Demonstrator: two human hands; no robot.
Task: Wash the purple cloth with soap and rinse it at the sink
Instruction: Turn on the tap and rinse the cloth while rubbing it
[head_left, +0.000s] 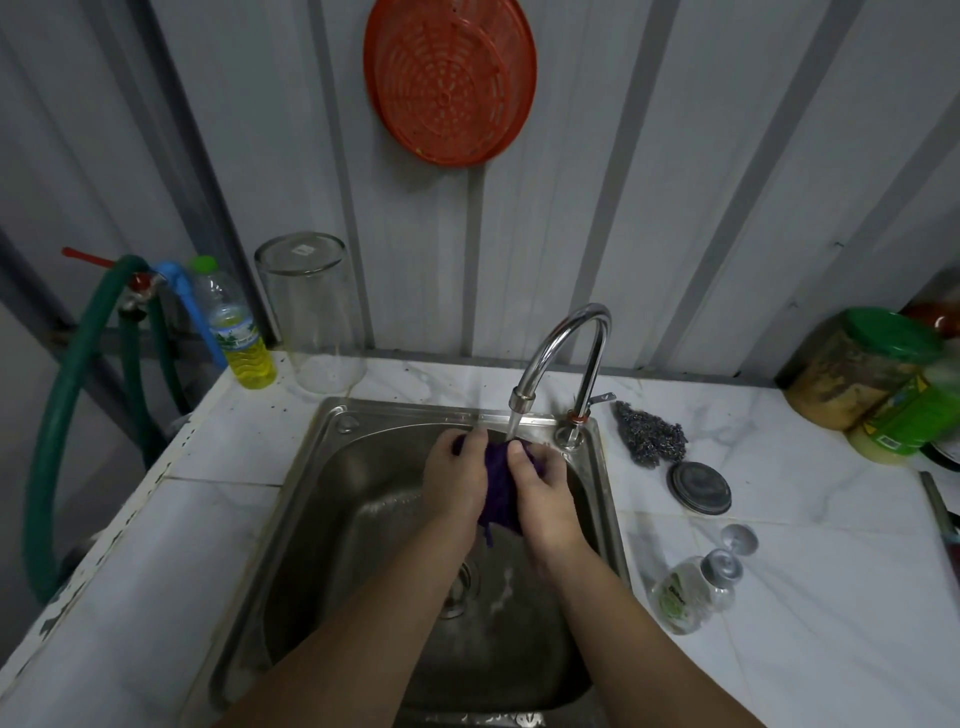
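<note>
On the far left I see a green hose (57, 415) looping down beside the counter, then a plastic bottle (236, 332) of yellow liquid and an upturned clear glass jar (311, 312) standing on the white marble counter (779, 597) behind the sink's back left corner. Above them an orange plastic basket (449, 80) hangs on the corrugated wall.

In the middle, over the steel sink (311, 519), my left hand (457, 483) has its fingers curled tight around the purple cloth (501, 491), and my right hand (545, 499) clamps the same bunched cloth from the other side, thumb on top. The cloth is pressed between both palms, directly beneath the chrome tap (566, 353), whose running water (511, 427) lands on its upper edge. A few purple strands dangle below my hands.

Further right on the counter lie a steel scourer (649, 434), a round metal lid (698, 488), and a small clear soap bottle (691, 592) tipped on its side. Green-lidded jars (872, 364) stand at the far right.
</note>
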